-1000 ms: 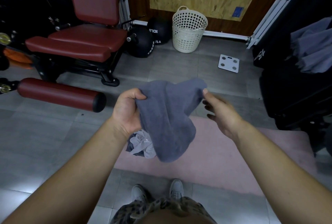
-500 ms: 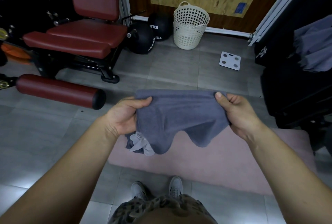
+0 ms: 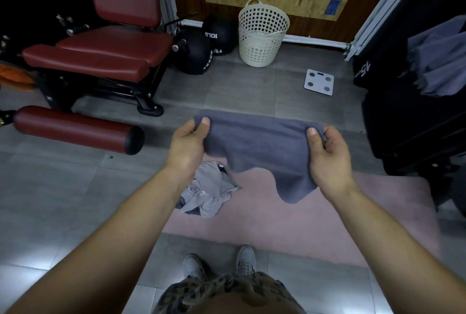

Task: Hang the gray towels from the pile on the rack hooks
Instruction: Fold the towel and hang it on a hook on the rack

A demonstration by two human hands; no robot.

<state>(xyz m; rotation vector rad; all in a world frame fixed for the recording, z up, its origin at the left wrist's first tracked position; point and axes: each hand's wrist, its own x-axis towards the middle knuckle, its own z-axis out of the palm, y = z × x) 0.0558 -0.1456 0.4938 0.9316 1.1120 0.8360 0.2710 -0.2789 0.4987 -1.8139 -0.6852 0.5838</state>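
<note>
A gray towel (image 3: 257, 147) is stretched flat between both hands at waist height. My left hand (image 3: 187, 146) pinches its left top corner and my right hand (image 3: 327, 154) grips its right top corner; the lower edge droops toward the right. Below it, a small pile of lighter gray cloth (image 3: 208, 192) lies on the edge of a pink mat (image 3: 302, 225). At the far right a gray towel (image 3: 438, 61) hangs on a dark rack (image 3: 408, 122); its hooks cannot be made out.
A red padded gym bench (image 3: 100, 46) and a red roller pad (image 3: 75, 129) stand on the left. Black medicine balls (image 3: 199, 49), a white perforated basket (image 3: 262, 33) and a white scale (image 3: 319, 81) sit on the gray tile floor ahead. My shoes (image 3: 219, 263) are below.
The towel was bunched in my left hand; my right hand took the other corner and both hands pulled apart, spreading it flat. The pile beneath has come into fuller view.
</note>
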